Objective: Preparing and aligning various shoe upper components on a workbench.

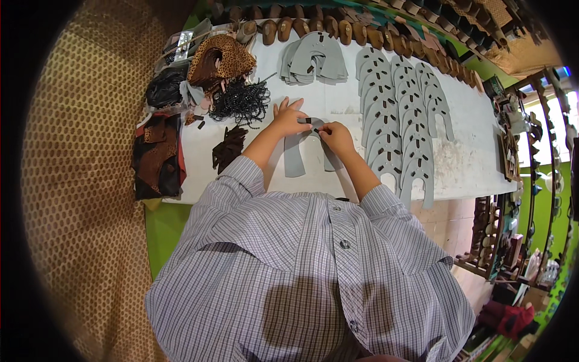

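A grey U-shaped shoe upper point(294, 158) lies flat on the white table before me, its curved end pointing away. My left hand point(288, 117) rests at the left of the curve with its fingers spread and its thumb on the upper beside a small dark tab point(308, 120). At the right of the curve my right hand point(338, 137) is closed in a pinch on another small dark tab at the inner edge. The right fingertips partly hide that tab. To the left lies a heap of dark brown strips point(229, 148).
Overlapping rows of grey uppers with dark tabs point(381, 123) lie at right; a grey pile point(313, 59) lies beyond my hands. Black beaded trim point(241, 99), leopard-print material point(220, 60) and a black bag point(164, 87) crowd the left. Shoe lasts point(345, 32) line the back edge.
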Demonstrator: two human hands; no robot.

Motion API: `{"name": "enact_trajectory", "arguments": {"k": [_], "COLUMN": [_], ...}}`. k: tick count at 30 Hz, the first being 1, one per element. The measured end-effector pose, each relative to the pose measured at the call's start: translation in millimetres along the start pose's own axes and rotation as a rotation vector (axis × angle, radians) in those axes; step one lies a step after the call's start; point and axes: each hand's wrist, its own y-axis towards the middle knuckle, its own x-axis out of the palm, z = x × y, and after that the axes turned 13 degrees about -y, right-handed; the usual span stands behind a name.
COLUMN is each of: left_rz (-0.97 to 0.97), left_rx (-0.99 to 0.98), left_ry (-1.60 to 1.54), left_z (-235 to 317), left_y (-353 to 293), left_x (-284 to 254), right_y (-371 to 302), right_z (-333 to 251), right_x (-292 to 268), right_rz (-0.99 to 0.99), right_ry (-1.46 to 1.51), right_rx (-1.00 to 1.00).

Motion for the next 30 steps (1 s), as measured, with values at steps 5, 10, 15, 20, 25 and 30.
{"name": "enact_trajectory", "arguments": {"k": [5, 10, 15, 20, 25, 30], "left_rz": [-0.033, -0.038, -0.01, -0.055, -0.081, -0.071], "left_rx": [-0.047, -0.041, -0.037, -0.076, -0.09, -0.093], "left_ry": [-0.028, 0.017, 0.03, 0.042, 0.078, 0.077], "left_z": [1, -1, 1, 10, 12, 11], "left_y": [4, 3, 3, 2, 2, 2], "left_x": [0, 2, 9, 5, 8, 11], "right_y": [-2, -12, -20, -19, -11, -9], "right_z": [-4, -11, -12, -11, -1, 4], "right_x": [-1, 3, 7, 4, -6, -6], "right_rz": [-0.012, 0.14, 0.28, 0.296, 0.145, 0.067], "right_ry": [0.002, -0.113, -0.267, -0.166, -0.118, -0.071], "right_rx": [0.066, -0.037, -0.183, -0.187, -0.242, -0.204]}}
